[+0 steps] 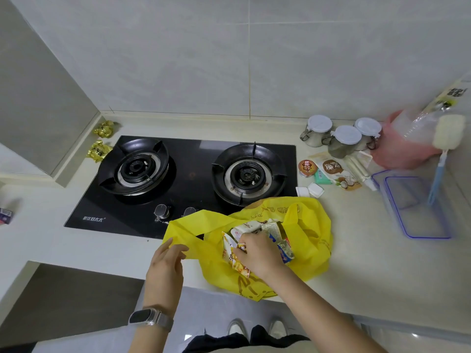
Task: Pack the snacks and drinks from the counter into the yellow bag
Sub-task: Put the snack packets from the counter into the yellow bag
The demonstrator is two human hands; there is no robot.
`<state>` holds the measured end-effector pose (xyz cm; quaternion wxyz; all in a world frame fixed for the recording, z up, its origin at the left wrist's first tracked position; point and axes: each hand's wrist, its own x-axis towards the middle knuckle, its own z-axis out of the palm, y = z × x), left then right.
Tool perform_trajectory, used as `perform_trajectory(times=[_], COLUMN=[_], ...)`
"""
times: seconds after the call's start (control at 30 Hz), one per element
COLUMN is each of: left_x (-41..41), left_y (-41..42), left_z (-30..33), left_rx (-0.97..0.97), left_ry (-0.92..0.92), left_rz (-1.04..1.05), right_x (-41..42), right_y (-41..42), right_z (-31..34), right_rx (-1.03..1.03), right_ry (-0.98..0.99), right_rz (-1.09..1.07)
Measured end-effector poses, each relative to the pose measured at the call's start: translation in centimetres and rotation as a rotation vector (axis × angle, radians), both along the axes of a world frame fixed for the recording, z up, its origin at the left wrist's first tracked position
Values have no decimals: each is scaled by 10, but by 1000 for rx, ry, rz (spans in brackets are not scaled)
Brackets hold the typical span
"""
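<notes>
Fingers (240,247) on crinkly snack packets (233,253) inside soft yellow bag (311,240)

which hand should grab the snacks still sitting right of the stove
Right. The right hand is in the yellow bag, on the snacks' side; the left hand holds the bag's handle open.

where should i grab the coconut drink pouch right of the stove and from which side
Pinch the coconut drink pouch across its narrow width near the middle, coming straight down from above. It lies flat on the counter with a green packet and white tubes close alongside, so fingers from above probably fit better than a sideways approach.
</notes>
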<state>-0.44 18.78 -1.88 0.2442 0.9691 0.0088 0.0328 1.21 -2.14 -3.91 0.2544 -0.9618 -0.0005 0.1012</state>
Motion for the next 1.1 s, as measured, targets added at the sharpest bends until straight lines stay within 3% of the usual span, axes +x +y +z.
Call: perform_trajectory(times=[0.23, 0.43, 0.67, 0.87, 1.1], left_x=[6, 7, 12, 20, 31], left_y=[5, -9, -18, -32, -50], left_z=[11, 8, 2, 2, 4], left_rx=[-17, -34, -70, -172, -183], left_ry=[-172, -152, -104, -19, -28], left_rz=[-18, -121, -139, -41, -85], right_x=[-2, -1, -8, -5, 5], right_y=[4, 13, -2, -55, -150], right_z=[-6, -7, -5, 12, 13], right_rx=[-61, -223, -24, 182, 176], right_ry=[39, 17, -80, -226, -312], right_rz=[30, 131, 57, -216, -571])
